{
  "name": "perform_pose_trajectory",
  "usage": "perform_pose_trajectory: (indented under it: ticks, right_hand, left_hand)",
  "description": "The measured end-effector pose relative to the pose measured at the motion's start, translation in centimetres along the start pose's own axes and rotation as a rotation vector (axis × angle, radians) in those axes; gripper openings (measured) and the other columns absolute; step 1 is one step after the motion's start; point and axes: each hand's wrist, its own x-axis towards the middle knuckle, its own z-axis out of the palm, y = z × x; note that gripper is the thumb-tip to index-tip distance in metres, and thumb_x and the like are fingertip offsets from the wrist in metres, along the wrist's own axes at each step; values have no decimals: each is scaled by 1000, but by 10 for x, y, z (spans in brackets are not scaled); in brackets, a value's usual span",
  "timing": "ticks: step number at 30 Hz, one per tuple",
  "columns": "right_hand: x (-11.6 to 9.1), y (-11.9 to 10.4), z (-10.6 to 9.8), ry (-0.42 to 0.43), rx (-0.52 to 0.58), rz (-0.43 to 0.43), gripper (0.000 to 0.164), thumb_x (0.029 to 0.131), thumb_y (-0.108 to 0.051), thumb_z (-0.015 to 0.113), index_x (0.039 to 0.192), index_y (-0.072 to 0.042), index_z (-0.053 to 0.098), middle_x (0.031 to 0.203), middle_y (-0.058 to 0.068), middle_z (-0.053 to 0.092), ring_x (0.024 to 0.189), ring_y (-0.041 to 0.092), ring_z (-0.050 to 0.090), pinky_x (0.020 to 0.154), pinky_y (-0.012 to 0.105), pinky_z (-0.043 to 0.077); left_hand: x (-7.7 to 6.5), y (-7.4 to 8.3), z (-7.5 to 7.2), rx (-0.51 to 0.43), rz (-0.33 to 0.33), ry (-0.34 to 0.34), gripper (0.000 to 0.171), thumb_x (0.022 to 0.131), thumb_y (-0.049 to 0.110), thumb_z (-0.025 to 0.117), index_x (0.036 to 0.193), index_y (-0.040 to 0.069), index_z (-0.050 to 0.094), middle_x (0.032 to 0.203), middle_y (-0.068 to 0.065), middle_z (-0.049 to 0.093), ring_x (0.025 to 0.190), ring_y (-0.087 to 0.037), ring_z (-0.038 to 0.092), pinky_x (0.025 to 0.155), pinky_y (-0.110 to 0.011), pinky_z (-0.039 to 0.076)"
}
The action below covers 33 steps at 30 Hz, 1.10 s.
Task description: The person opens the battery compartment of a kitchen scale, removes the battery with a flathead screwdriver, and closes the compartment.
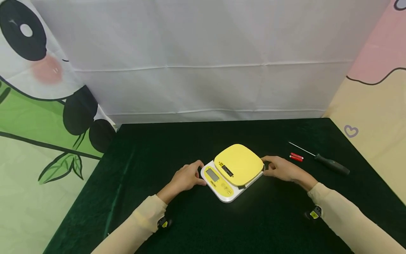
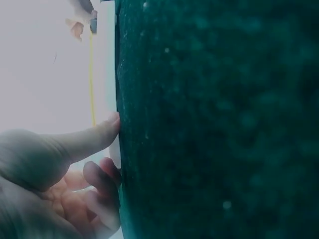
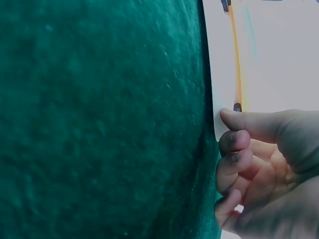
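Observation:
A white kitchen scale with a yellow weighing plate lies flat on the dark green cloth, turned at an angle. Its display and buttons face the left side. My left hand grips the scale's left end, the thumb on the near side and the fingers at the far side. At the opposite end, my right hand holds the edge between thumb and curled fingers. In the left wrist view the thumb touches the scale's white side wall. The right wrist view has the right thumb against the white rim.
Two red batteries lie side by side to the right of the scale. Beyond them is a screwdriver with a dark handle, its shaft toward the back. A white curtain hangs behind the table's far edge.

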Motion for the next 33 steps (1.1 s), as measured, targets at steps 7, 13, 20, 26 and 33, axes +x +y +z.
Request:
perform_pose_trajectory:
  ticks: [7, 13, 20, 26, 33]
  right_hand:
    - [5, 1, -4, -28, 0, -16, 52, 95, -14, 61, 141, 1, 43, 68, 1, 50, 57, 14, 47, 54, 25, 40]
    - [5, 2, -3, -22, 5, -1, 53, 95, -15, 61, 142, 0, 42, 69, 1, 50, 58, 15, 46, 54, 26, 40]
    - [4, 2, 2, 26, 5, 19, 53, 94, -18, 63, 140, 0, 44, 74, 4, 52, 60, 16, 49, 56, 27, 42]
    - [-2, -3, 10, 105, -15, 116, 55, 90, -30, 69, 131, 1, 50, 84, 8, 55, 68, 18, 52, 60, 30, 44]
    - [-12, -9, 24, 226, -131, 149, 59, 84, -43, 73, 121, 0, 58, 107, 16, 55, 89, 26, 50, 69, 34, 45]
  left_hand:
    - [-7, 6, 3, 32, -7, 3, 46, 80, 29, 82, 115, 20, 54, 79, -3, 56, 64, -18, 54, 57, -30, 43]
    - [-6, 5, 3, 19, 2, -7, 47, 79, 29, 82, 114, 20, 53, 79, -4, 55, 63, -18, 54, 55, -30, 43]
    - [-1, 1, -6, 37, 10, -63, 44, 79, 29, 82, 113, 20, 55, 80, -4, 56, 64, -19, 55, 56, -30, 44]
    - [14, -5, -27, 59, 58, -166, 35, 84, 22, 77, 115, 21, 62, 86, -5, 58, 72, -19, 57, 61, -30, 46]
    - [39, -9, -41, 114, 174, -138, 36, 86, 16, 76, 118, 27, 67, 115, -5, 54, 100, -22, 48, 82, -37, 46]
